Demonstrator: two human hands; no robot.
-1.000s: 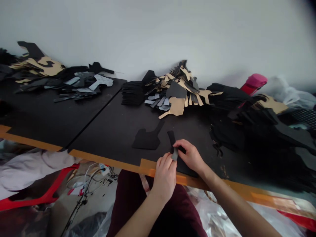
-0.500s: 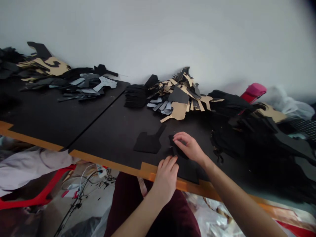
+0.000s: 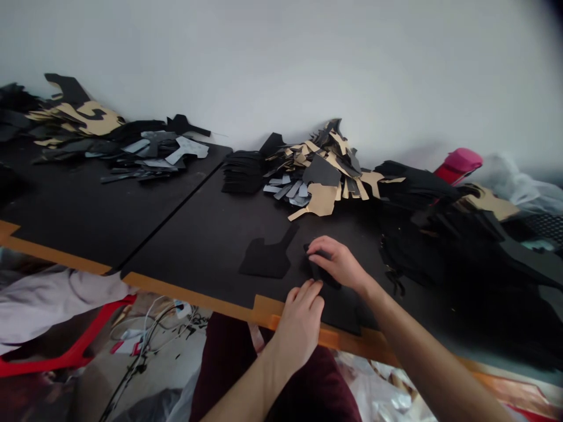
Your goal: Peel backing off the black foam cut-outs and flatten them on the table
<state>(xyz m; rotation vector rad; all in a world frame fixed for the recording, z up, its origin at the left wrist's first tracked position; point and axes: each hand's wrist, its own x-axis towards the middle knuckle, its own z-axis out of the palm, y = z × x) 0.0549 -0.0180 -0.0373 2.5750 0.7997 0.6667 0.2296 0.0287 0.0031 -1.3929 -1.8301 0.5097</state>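
Observation:
At the table's front edge, a thin black cut piece (image 3: 341,315), perhaps fabric or foam, lies under my hands. My left hand (image 3: 303,316) has its fingers together, with the tips pressed on the near left edge of this piece. Just beyond it, my right hand (image 3: 338,262) pinches a raised, folded part of the black material between thumb and fingers. The pinched edge is partly hidden and dark against the table. To the left of both hands, a separate flat black piece with a narrow strip (image 3: 267,257) rests on the tabletop.
Behind stand a stack of black pieces (image 3: 241,172) and a heap of tan and grey cut pieces (image 3: 323,196). Black material (image 3: 475,275) is piled at right, near a pink-red object (image 3: 460,164). Orange tape (image 3: 176,290) lines the front edge. A person's sleeve (image 3: 57,299) shows at left.
The view has shifted slightly. The black material under my right hand is now folded up more, and my left fingertips stay pressed at its near edge.

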